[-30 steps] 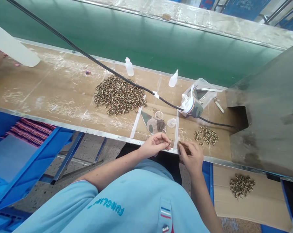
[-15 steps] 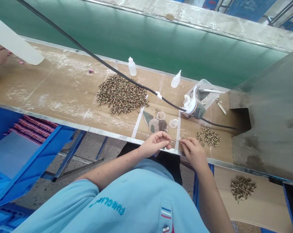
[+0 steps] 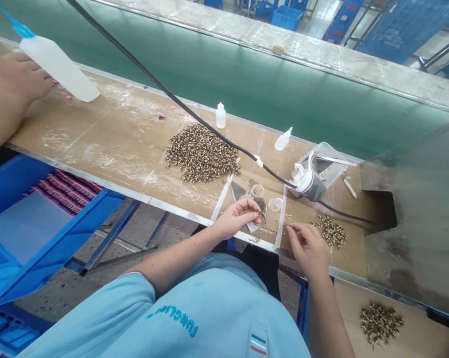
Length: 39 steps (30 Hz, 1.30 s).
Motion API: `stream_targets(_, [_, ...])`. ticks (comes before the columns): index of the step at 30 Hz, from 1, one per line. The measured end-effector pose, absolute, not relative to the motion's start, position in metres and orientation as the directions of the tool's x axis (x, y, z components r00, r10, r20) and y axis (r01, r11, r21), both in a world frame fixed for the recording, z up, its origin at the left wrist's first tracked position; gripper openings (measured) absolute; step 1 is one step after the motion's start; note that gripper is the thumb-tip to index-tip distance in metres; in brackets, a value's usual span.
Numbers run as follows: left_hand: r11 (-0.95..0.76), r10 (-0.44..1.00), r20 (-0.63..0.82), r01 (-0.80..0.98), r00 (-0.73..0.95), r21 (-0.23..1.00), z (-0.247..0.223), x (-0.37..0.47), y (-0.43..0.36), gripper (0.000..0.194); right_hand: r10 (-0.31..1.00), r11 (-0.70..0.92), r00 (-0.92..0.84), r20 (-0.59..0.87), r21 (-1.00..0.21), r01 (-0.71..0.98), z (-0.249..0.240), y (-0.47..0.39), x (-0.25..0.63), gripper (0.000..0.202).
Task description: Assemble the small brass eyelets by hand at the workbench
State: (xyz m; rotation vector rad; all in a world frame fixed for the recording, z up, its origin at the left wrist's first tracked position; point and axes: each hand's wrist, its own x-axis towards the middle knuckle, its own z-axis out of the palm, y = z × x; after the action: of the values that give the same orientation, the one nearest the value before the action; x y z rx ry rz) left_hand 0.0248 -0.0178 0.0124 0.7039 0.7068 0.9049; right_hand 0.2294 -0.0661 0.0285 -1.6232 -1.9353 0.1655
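The long green surface runs beyond your brown-covered table, and a grey metal housing closes off the table's right end. A blue crate with pink-and-dark strips sits below the table's left edge. The black cable slants across, passing over the far side of the big pile and on past the camouflage bundle toward the housing; it lies beyond both your hands. At far left, another person's hand is beside a large white bottle with a blue nozzle.

Your left hand is nearly closed, thumb and fingertips pinched on a small brass-coloured piece near the table's front edge, over the camouflage scrap. Your right hand is apart from it, loosely curled, thumb and forefinger close together; whether they hold anything, you cannot tell. The smaller pile is just beyond it, and another heap lies lower right.

Two small white bottles stand or lean along the far edge, and two clear round dishes are beyond your hands. The piled pieces look curved, shiny gold and dark; the held one is too small for its shape to be clear.
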Motion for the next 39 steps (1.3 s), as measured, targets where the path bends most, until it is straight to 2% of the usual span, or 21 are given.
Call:
stream_targets(9, [0.324,0.939,-0.208,-0.509,0.272,0.798,0.004,0.003,-0.005,0.029,0.923,0.180,0.014,0.384,-0.463,0.868,0.047,-0.041,0.188,0.025])
stream_targets(16, [0.358,0.923,-0.227,-0.473,0.312,0.805,0.007,-0.001,-0.006,0.026,0.907,0.125,0.056,0.417,-0.395,0.910,0.058,-0.039,0.197,0.025])
stream_targets(20, [0.355,0.922,-0.222,-0.462,0.318,0.813,0.007,-0.002,-0.007,0.025,0.937,0.041,0.107,0.332,-0.407,0.912,0.060,-0.045,0.217,0.025])
stream_targets(25, [0.359,0.918,-0.221,-0.454,0.328,0.815,0.005,-0.002,-0.007,0.024,0.992,0.081,-0.029,0.119,-0.462,0.883,0.042,-0.064,0.245,0.028])
stream_targets(32, [0.344,0.924,-0.211,-0.447,0.320,0.826,0.005,0.001,-0.008,0.023,0.967,0.255,-0.224,0.122,-0.444,0.859,0.027,-0.069,0.247,0.020])
stream_targets(39, [0.332,0.928,-0.193,-0.476,0.317,0.814,0.006,0.005,-0.010,0.027,0.949,0.313,-0.305,0.084,-0.389,0.866,0.027,-0.066,0.246,0.020])
